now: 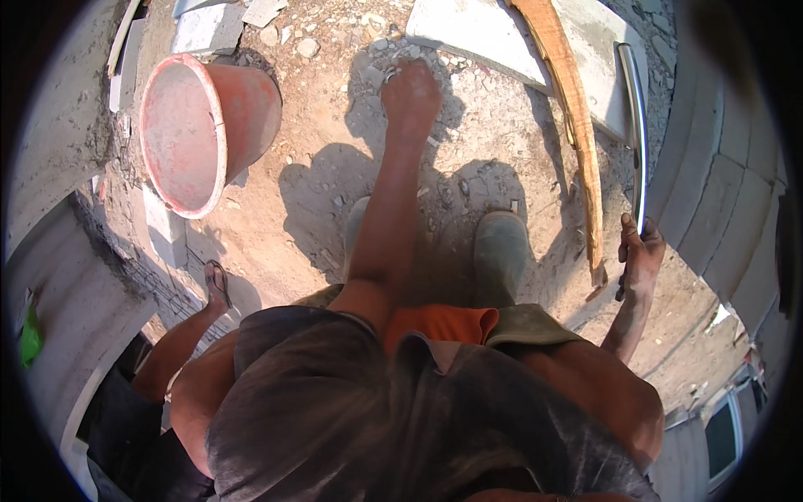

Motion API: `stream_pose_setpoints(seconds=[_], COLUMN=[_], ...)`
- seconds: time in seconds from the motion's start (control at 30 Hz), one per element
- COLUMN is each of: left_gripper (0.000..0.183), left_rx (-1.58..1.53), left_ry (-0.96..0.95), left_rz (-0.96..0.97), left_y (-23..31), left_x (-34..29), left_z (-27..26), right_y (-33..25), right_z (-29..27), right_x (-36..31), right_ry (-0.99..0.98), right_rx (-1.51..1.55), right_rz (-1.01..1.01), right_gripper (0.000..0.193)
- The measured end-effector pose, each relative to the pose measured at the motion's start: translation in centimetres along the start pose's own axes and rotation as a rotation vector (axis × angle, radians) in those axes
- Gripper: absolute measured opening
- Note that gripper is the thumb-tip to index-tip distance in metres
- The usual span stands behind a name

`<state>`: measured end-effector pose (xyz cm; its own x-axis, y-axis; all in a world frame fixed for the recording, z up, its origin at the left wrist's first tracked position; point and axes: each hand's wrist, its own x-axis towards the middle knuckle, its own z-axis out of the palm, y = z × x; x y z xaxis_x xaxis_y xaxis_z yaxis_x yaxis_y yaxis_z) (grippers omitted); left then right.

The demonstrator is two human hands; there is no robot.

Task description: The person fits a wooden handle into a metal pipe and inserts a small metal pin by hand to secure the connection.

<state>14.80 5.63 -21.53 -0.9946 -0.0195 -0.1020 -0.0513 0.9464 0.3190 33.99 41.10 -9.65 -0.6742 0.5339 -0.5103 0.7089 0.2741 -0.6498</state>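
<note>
My left hand (411,94) reaches forward, low over the rubble-strewn ground, with its fingers curled closed. Something small and pale shows at its left edge, but I cannot make out what it is. Out to the right, my right hand (641,255) grips the near end of a long, narrow, shiny metal bar (640,138). The bar points away from me, beside a pale slab. Its exact kind is unclear, and my fingers hide the gripped end. A rough wooden plank (577,125) lies just left of the bar, its near end close to my right hand.
A reddish bucket (251,109) lies tipped at the left, its mouth toward the left. Pale slabs (468,29) lie ahead, and concrete blocks (205,32) at the far left. My boots (502,251) stand on the dirt. Another person's sandalled foot (217,284) is at the left.
</note>
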Motion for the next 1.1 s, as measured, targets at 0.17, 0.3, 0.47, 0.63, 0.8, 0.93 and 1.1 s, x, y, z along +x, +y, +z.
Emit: stream_pose_setpoints(seconds=[0.17,0.3,0.47,0.63,0.8,0.93,1.1], left_gripper=[0.021,0.024,0.03,0.038,0.039,0.048,0.046], left_rx=[0.028,-0.223,-0.583,-1.296,-1.37,-0.997,-1.038], left_ry=[-0.099,-0.024,-0.048,-0.143,-0.101,0.143,0.165], left_rz=[-0.017,-0.048,-0.252,-0.138,-0.098,-0.016,-0.113], left_y=[0.2,-0.4,3.1,6.6,11.0,12.2,11.4], left_x=[0.4,0.6,1.9,4.5,7.8,9.5,8.9], left_z=[-0.1,-1.7,-9.1,-10.0,-8.0,-5.1,-3.3], right_y=[0.3,0.1,-0.2,-0.2,-0.9,-0.7,-0.9], right_z=[0.0,-0.1,-0.1,-0.4,-0.2,0.0,-0.3], right_x=[0.1,0.0,0.1,0.2,-0.1,0.0,-0.2], right_ry=[-0.002,0.01,0.0,-0.008,0.002,-0.005,-0.056], right_rx=[0.008,0.003,0.009,0.008,0.032,0.032,0.151], right_rz=[-0.006,0.033,0.054,0.107,0.103,0.089,0.08], right_gripper=[0.024,0.023,0.025,0.023,0.023,0.024,0.028])
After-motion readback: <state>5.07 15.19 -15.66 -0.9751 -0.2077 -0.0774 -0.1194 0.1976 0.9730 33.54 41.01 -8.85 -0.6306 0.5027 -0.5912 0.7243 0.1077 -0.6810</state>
